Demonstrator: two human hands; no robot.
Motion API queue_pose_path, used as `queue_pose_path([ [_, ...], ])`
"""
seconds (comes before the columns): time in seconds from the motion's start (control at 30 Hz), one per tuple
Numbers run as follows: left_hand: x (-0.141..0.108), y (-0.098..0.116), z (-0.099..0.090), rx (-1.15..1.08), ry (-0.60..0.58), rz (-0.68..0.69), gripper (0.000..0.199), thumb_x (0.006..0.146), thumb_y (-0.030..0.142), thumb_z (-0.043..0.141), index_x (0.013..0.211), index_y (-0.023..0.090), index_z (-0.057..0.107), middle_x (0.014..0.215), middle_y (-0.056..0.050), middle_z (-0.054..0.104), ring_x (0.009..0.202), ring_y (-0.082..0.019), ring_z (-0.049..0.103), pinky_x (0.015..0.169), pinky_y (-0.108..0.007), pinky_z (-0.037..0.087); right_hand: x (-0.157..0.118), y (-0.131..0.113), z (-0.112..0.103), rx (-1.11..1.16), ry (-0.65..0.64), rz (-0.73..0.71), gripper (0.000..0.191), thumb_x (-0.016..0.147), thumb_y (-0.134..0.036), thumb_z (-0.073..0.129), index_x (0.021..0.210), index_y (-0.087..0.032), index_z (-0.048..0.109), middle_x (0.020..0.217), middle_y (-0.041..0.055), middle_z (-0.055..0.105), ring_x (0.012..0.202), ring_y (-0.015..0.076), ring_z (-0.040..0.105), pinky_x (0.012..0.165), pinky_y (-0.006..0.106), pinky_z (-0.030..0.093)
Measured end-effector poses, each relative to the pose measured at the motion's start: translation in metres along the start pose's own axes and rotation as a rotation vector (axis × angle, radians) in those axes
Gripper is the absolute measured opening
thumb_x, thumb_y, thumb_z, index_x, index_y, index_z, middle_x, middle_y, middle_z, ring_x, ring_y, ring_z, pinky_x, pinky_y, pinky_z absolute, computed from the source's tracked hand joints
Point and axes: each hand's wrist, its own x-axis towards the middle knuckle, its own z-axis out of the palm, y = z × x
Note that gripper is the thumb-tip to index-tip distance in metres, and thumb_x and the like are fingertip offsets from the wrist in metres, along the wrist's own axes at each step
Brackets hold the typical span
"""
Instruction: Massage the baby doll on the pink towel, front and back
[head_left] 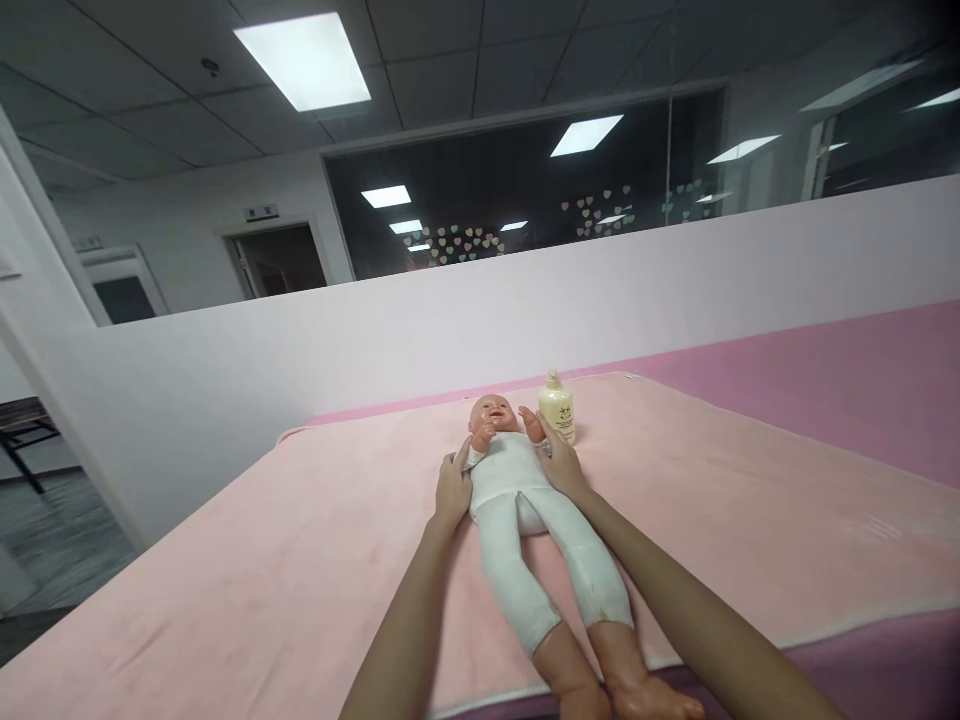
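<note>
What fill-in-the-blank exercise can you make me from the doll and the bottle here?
The doll lies on its ____.
Its feet are ____, with no socks or shoes.
The pump bottle stands nearest the person's ____ hand.
The blanket under the doll is pale ____.

Missing words: back; bare; right; pink.

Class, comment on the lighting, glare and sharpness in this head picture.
Head view: the large ceiling light is burnt out to white; head view: bright patches show in the dark window, reflections or lamps beyond, I cannot tell; head view: the doll, left hand and right hand look fairly clear, but the bottle bears print too small to read.
</note>
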Motion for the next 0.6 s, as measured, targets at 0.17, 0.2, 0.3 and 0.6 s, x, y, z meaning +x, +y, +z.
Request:
queue_pose_path([
  [0.17,0.0005,0.0021,-0.0015,0.026,-0.004,0.020,0.070,0.076,0.005,0.035,0.143,0.024,0.038,0.106,-0.011,0.052,0.106,-0.023,0.050,0.096,-0.033,0.037,0.0028,-0.0069,-0.0046,-0.138,-0.192,-0.060,0.056,0.078,-0.013,0.043,0.131,-0.029,0.053,0.113,0.0058,0.059,0.107,0.0213,0.052,0.092,0.034,0.041],
  [0.2,0.0004,0.0025,-0.0017,0.029,-0.009,0.020,0.069,0.077,0.006,0.035,0.143,0.024,0.039,0.106,-0.011,0.052,0.105,-0.023,0.050,0.096,-0.032,0.037,0.0037,-0.0078,-0.0049,-0.175,-0.226,-0.071,0.054,0.077,-0.012,0.044,0.126,-0.031,0.057,0.110,0.0055,0.060,0.106,0.0215,0.052,0.090,0.034,0.041],
  [0.3,0.0000,0.0033,-0.0018,0.027,-0.023,0.004,0.067,0.078,0.007,0.036,0.142,0.027,0.040,0.105,-0.010,0.052,0.104,-0.023,0.050,0.095,-0.032,0.038,0.0053,-0.0078,-0.0043,-0.203,-0.252,-0.074,0.054,0.076,-0.010,0.043,0.122,-0.031,0.061,0.107,0.0053,0.060,0.101,0.0206,0.053,0.087,0.031,0.041],
  [0.6,0.0006,0.0010,-0.0004,0.023,-0.011,-0.004,0.068,0.078,0.007,0.037,0.143,0.028,0.039,0.107,-0.011,0.053,0.104,-0.023,0.051,0.095,-0.032,0.038,0.0009,-0.0043,-0.0025,-0.093,-0.158,-0.014,0.060,0.071,-0.007,0.041,0.124,-0.029,0.058,0.105,0.0040,0.060,0.101,0.0194,0.053,0.090,0.032,0.042],
])
